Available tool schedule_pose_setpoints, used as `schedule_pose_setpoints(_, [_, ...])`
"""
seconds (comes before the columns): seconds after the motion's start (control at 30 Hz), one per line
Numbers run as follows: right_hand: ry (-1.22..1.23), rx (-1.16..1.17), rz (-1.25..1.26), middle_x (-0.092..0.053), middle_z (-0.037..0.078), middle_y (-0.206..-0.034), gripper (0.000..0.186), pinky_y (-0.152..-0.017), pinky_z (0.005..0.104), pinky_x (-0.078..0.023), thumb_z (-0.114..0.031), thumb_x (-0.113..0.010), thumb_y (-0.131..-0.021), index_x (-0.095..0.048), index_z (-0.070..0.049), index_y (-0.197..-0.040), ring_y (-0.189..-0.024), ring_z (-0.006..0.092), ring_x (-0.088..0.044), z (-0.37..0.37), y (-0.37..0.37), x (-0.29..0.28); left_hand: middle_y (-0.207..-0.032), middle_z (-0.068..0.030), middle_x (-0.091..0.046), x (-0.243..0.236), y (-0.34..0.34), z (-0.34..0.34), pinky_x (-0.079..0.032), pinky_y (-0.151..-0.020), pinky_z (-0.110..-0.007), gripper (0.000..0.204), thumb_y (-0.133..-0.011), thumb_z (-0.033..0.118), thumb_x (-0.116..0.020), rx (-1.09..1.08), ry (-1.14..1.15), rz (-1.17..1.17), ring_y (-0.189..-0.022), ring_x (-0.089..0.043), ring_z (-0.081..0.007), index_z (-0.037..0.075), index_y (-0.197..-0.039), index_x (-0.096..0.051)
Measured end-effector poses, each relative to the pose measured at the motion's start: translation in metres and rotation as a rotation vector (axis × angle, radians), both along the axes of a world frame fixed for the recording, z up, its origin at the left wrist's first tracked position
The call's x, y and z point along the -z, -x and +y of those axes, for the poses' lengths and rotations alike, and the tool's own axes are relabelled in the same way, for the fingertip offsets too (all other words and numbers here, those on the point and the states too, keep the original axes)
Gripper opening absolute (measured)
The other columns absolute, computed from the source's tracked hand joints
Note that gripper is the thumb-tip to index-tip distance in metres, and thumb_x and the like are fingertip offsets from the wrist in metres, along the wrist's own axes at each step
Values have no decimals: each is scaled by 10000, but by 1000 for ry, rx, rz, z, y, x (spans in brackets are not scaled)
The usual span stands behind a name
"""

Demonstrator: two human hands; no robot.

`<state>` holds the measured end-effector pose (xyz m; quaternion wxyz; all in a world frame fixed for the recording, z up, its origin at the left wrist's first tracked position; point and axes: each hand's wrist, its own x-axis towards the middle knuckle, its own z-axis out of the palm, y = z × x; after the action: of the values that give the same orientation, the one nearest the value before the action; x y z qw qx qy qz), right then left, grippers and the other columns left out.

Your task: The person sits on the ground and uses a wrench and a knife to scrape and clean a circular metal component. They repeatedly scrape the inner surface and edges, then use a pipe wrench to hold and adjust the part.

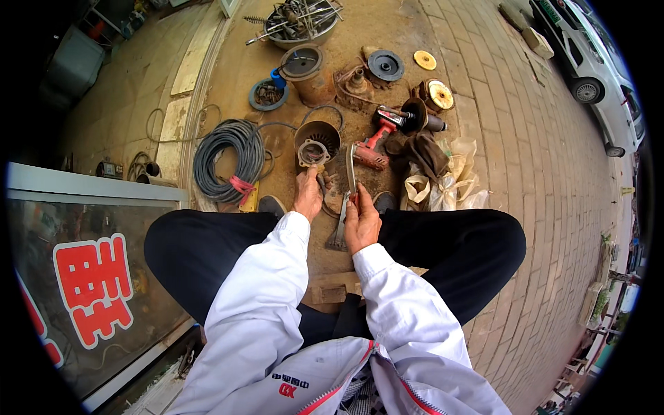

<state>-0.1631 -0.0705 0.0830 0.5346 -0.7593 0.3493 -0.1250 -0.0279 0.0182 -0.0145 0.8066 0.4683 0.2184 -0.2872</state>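
Observation:
My left hand is closed on a round metal flange ring with lugs at its rim, held up in front of a ribbed cylindrical motor housing. In my right hand is a long, narrow hand tool with a metal strip at its far end and a red part at the grip. Its near end widens below my fingers; its exact kind is unclear. Just beyond the tool, a red cordless power tool lies on the ground. A rusty round part sits between my hands, partly hidden.
A coiled grey cable lies at the left. Farther off stand a basin of metal tools, a rusty pump casing and a dark disc. Plastic bags lie at the right. A glass panel stands at my left.

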Motion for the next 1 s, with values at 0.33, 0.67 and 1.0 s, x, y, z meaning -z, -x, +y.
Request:
schedule_pose_setpoints(0.33, [69,-60,7,-731,159,-1020,436,-838,338,-545,-56,-599,-970,-571,-30,-1404,-923,218,-711,-14,-5,2,-1323,-113,-630,-25,4,-16,-416,-1078,-569,554,-961,482,-641,-27,311,196,-1210,-577,-306,91,-1349,-582])
schedule_pose_setpoints(0.67, [-102,-89,27,-731,224,-1080,421,-896,404,-543,-65,-589,-965,-578,-61,-1386,-1047,371,-716,-27,-8,-2,-1088,-44,-680,-39,-22,8,-534,-712,-324,419,-968,344,-703,427,-240,7,-941,-658,-171,45,-1250,-619])
schedule_pose_setpoints(1.0, [-236,-114,3,-725,147,-1093,456,-854,345,-544,-47,-590,-969,-562,-17,-1424,-983,219,-704,-48,-15,20,-1027,-59,-695,-47,-15,-10,-586,-684,-328,401,-939,347,-765,505,-372,-140,-887,-685,-158,42,-1172,-651])
